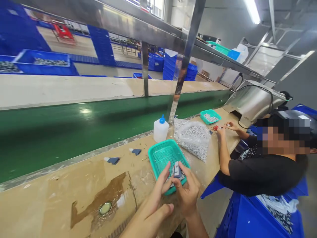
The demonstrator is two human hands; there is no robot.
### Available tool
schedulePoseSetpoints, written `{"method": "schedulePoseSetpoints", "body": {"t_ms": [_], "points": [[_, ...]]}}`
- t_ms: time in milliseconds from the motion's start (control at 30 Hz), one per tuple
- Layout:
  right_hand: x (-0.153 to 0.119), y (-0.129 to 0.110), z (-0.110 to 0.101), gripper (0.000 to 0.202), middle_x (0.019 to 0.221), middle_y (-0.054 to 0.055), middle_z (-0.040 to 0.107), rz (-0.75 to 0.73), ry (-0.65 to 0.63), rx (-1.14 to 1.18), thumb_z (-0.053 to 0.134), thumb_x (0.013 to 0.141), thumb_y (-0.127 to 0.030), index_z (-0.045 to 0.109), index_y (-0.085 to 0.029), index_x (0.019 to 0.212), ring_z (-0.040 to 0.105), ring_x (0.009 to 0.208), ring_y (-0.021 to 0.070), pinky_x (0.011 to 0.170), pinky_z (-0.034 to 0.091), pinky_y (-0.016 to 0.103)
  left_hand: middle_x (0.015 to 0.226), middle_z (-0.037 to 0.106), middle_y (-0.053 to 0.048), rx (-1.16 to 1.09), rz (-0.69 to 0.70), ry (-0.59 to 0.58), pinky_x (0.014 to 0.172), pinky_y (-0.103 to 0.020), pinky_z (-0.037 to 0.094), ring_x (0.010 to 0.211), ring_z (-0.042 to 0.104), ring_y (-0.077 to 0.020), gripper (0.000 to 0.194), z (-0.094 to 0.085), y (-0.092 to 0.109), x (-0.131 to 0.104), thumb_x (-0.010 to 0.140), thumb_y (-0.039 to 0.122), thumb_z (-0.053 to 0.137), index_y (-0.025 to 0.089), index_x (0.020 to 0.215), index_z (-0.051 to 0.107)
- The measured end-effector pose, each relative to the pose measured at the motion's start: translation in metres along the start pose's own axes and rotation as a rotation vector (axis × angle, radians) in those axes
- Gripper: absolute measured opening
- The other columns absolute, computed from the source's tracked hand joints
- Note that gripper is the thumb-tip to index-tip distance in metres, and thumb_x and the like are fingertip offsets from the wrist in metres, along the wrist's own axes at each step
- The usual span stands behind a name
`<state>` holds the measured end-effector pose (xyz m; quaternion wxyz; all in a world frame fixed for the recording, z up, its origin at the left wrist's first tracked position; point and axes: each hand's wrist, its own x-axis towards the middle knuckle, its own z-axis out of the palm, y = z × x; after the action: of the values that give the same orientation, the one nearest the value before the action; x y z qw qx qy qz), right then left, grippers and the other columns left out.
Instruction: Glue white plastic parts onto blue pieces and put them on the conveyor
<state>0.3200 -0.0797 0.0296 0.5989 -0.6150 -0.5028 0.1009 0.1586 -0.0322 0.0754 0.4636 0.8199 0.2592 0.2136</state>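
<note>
The right hand (187,189) is clamped by thumb and finger on a small grey piece (176,170), over the near part of the green basket (154,162). Its long axis points forward; the left hand (156,197) is just beside it, contact unclear.

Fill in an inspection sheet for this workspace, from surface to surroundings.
Surface: tan bench, marked by a dark brown patch.
Job's things: small grey part, above a green basket.
Clutter: two loose dark pieces on the bench, white bottle, filled plastic bag.
Hands: right hand grips the part; left hand beside it, contact unclear.
Cables: black cable over a metal housing.
Surroundings: green strip beyond the bench, blue crates, co-worker at right.
</note>
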Motion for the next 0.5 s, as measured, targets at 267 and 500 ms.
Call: {"method": "schedulePoseSetpoints", "body": {"t_ms": [267,500], "points": [[-0.004,0.019,0.012,0.036,0.119,0.010,0.075,0.136,-0.046,-0.015,0.060,0.094,-0.045,0.071,-0.023,0.122,0.072,0.103,0.0242,0.085,0.059,0.035,0.162,0.027,-0.009,-0.717,-0.289,-0.062,0.119,-0.051,0.030,0.152,0.010,-0.0265,0.095,0.012,0.004,0.011,0.078,0.018,0.046,0.023,0.160,-0.001],[-0.007,0.017,0.024,0.037,0.115,0.011,0.073,0.395,-0.061,0.244,0.067,0.089,-0.047,0.070,-0.021,0.115,0.071,0.103,0.0239,0.089,0.057,0.036,0.160,0.033,-0.008,-0.535,-0.408,-0.146,0.110,-0.052,0.045,0.148,0.031,-0.0294,0.091,-0.011,0.010,0.020,0.080,0.017,0.044,0.027,0.160,0.002]]}}
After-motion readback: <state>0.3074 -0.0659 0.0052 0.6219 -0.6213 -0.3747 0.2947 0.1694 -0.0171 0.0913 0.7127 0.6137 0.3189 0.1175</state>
